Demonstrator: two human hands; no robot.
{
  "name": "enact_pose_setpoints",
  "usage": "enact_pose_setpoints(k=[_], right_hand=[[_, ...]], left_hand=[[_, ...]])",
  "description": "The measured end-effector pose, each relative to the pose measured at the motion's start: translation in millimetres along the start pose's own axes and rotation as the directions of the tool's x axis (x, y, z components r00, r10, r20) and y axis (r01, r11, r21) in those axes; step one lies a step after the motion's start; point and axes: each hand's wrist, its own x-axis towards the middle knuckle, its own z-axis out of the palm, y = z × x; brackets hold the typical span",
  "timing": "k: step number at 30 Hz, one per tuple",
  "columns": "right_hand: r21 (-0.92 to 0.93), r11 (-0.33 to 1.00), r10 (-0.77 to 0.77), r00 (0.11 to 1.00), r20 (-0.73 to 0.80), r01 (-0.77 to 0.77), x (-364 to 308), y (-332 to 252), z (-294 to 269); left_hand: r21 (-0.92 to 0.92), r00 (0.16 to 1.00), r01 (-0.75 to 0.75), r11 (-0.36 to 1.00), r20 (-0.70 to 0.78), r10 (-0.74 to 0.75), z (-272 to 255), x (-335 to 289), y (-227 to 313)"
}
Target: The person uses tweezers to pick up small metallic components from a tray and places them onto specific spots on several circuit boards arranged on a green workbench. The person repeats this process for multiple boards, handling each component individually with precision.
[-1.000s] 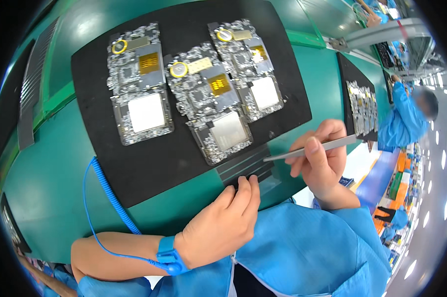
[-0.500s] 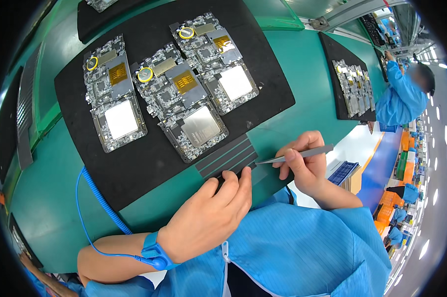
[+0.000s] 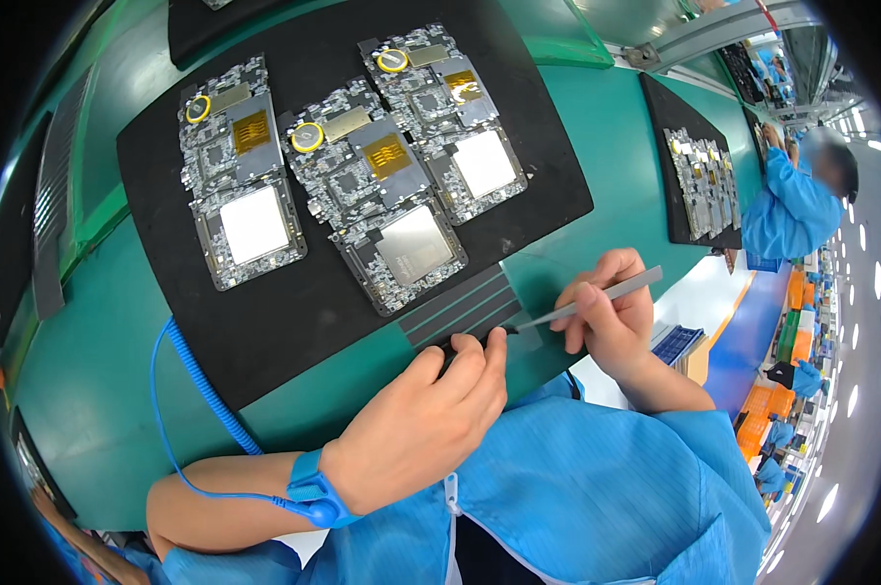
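My right hand [image 3: 611, 317] grips metal tweezers [image 3: 621, 288] between thumb and fingers, their tips pointing left. Those tips reach the right end of a black strip [image 3: 507, 331] near my left fingertips; I cannot tell whether they pinch it. My left hand [image 3: 426, 414] has its fingers bent and close together over the lower edge of a clear sheet with several black strips [image 3: 463, 304]. What lies beneath those fingers is partly hidden. Beyond are three circuit boards [image 3: 392, 161], with round yellow-rimmed coin cells and amber film patches, on a black mat [image 3: 294, 336].
A blue coiled cord [image 3: 207, 385] runs from my left wristband along the green table [image 3: 80, 390]. More boards on a dark mat [image 3: 699, 185] are at the right, beside a co-worker in blue [image 3: 796, 200]. A green-edged panel [image 3: 95, 214] stands at left.
The whole view has shifted slightly, so the boards appear farther right. My left hand stays on the sheet. The black strip end shows darker near the tweezers' tips.
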Motion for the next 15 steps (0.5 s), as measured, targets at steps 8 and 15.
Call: enact_pose_setpoints(k=[8,15], right_hand=[[0.288,0.956,-0.038,0.997,-0.061,0.054,61.1,-36.0,39.7],[0.211,0.977,0.009,0.994,0.113,-0.033,132.3,-33.3,128.0]], left_hand=[[-0.049,0.896,0.432,0.901,-0.092,-0.435,-45.1,-27.1,-32.5],[0.191,0.659,0.749,0.635,-0.109,-0.744,-30.7,-47.7,-36.2]])
